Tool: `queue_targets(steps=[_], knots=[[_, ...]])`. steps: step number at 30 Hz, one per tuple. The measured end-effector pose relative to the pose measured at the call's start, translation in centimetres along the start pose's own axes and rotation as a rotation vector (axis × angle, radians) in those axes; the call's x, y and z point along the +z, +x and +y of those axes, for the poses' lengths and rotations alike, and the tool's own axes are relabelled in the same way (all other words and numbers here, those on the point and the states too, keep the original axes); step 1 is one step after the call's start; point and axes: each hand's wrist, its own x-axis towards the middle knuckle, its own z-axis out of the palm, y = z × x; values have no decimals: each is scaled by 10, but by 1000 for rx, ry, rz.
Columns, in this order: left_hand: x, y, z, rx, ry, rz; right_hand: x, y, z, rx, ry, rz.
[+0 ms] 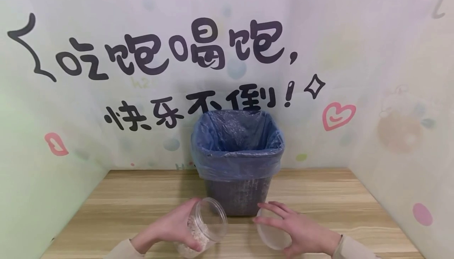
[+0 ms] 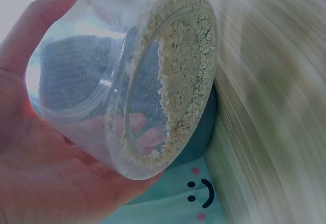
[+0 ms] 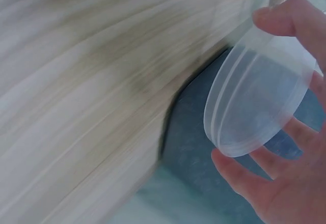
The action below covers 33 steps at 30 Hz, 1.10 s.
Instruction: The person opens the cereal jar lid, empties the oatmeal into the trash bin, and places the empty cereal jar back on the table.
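My left hand (image 1: 172, 224) grips a clear plastic jar (image 1: 217, 215), thumb on one side and fingers round the other. The jar is tilted, its uncovered mouth facing up and to the right. Pale flakes like rolled oats (image 2: 189, 56) lie against its base and lower wall. To the right, my right hand (image 1: 306, 227) holds a round translucent lid (image 1: 272, 233) on edge by its rim, thumb and fingers spread around it. Both jar and lid are low over the wooden table (image 1: 149, 190), apart from each other.
A dark bin (image 1: 235, 196) lined with a blue plastic bag (image 1: 237, 166) stands on the table just beyond both hands, its top open. Behind it rises a pale wall covering (image 1: 142, 10) with black lettering and drawings, and similar sheets close off both sides.
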Motion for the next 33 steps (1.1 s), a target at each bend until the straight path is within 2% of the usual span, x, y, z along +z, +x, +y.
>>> queue_targets(steps=[10,17,23,33], knots=[[-12,-10,-4,-7,3,30,4,-14,28,43,-12,-63],[-18,-15,-4,-22,-10,43,7,-22,44,131,55,-157],[-23,-18,-5,-21,30,54,9,-25,54,216,107,-223],[-26,-18,-7,-36,56,64,15,-28,61,325,142,-252]])
